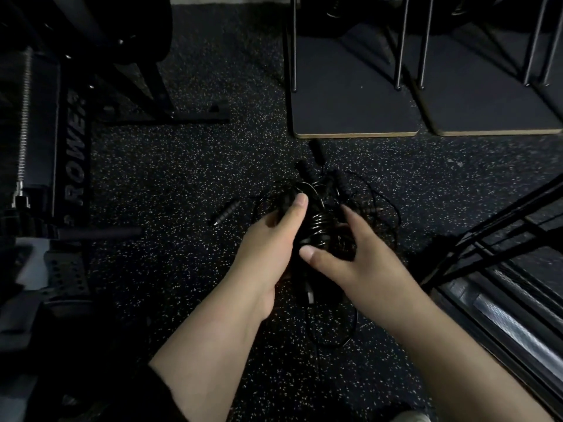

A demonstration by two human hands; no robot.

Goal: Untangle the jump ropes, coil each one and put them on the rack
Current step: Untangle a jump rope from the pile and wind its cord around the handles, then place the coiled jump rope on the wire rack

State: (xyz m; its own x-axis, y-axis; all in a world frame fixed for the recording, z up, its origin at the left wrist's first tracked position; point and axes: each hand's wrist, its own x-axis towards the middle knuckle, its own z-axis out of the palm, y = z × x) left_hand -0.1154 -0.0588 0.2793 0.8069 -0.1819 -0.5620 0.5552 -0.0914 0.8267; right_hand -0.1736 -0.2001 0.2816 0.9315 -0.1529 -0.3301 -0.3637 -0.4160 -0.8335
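A tangled bundle of black jump ropes (320,220) is held above the speckled floor in the middle of the head view. My left hand (274,236) grips the bundle from the left, thumb up along it. My right hand (344,254) closes on the bundle from the right, thumb pressed against the coils. Several black handles (316,156) stick out of the top of the bundle. One loose handle (227,212) lies on the floor to the left. A thin cord loop (335,330) hangs down between my forearms.
A black weight machine with a chrome barbell sleeve (23,123) stands at the left. Two dark platforms (353,111) with metal posts lie at the back right. A black metal rack frame (493,236) slants in from the right.
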